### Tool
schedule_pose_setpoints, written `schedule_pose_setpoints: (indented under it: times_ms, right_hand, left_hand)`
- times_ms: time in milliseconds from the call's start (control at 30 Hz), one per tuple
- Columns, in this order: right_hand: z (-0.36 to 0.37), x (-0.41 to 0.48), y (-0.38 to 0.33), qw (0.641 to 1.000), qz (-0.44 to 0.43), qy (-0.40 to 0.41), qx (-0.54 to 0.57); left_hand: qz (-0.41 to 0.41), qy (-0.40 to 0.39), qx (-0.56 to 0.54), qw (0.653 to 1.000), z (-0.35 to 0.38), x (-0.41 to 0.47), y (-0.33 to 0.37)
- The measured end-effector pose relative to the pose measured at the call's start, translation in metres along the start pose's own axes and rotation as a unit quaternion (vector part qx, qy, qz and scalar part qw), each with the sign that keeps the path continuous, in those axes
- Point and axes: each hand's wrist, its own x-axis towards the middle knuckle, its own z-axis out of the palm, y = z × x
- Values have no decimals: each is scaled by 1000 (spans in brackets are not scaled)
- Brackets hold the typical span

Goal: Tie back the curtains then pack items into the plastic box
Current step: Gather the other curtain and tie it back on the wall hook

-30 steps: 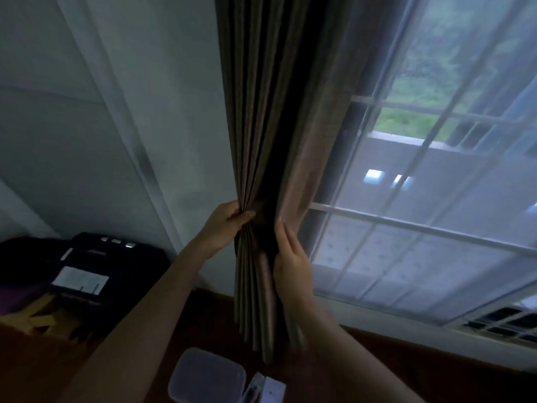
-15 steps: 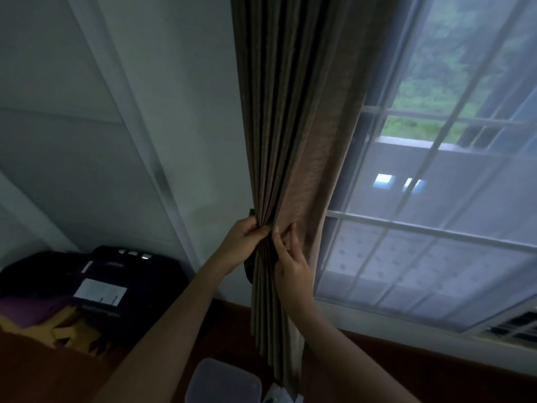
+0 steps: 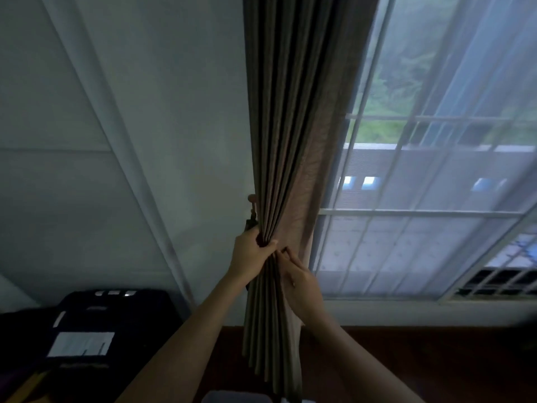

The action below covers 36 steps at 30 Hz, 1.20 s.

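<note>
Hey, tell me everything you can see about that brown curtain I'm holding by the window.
The brown pleated fabric curtain hangs between the pale wall and the window, gathered into a narrow bundle of vertical folds. The left hand grips its pinched waist; the right hand pinches the front folds beside it. Below the hands the folds hang loose.

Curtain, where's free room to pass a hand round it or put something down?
Free: right of the curtain, in front of the sheer-covered window; and the brown surface below the sill, right of the folds. Crowded: mid-curtain, where the left hand, right hand and wall hook bunch together.
</note>
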Motion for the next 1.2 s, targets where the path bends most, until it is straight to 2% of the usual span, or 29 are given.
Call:
schedule_pose_setpoints:
  times_ms: [133,233,367,500,633,767,1033,1100,1200]
  right_hand:
    - [-14,0,-11,994,76,67,42]
    - [-30,9,-24,986,99,94,95]
    - [-41,18,-42,977,103,69,174]
    - [-41,24,-45,972,108,45,203]
    - [-41,38,-45,974,100,9,205]
    - [-44,57,-41,978,88,-31,185]
    - [-48,63,-36,970,106,-16,216]
    - [-50,63,-34,972,104,-17,210]
    - [-54,62,-34,970,105,-11,217]
  left_hand:
    - [0,-28,-10,1000,-2,-6,-3]
    - [-7,-56,-36,998,-1,-7,-4]
    - [-35,-110,-74,991,-4,-2,-2]
    - [-50,-186,-105,976,-17,1,3]
    - [-65,-212,-94,971,-30,10,2]
    - [-76,-220,-69,970,-36,17,2]
    - [-55,-183,-76,979,-15,13,2]
    - [-47,-160,-73,983,-8,9,-1]
    - [-33,-80,-110,990,-2,5,-2]
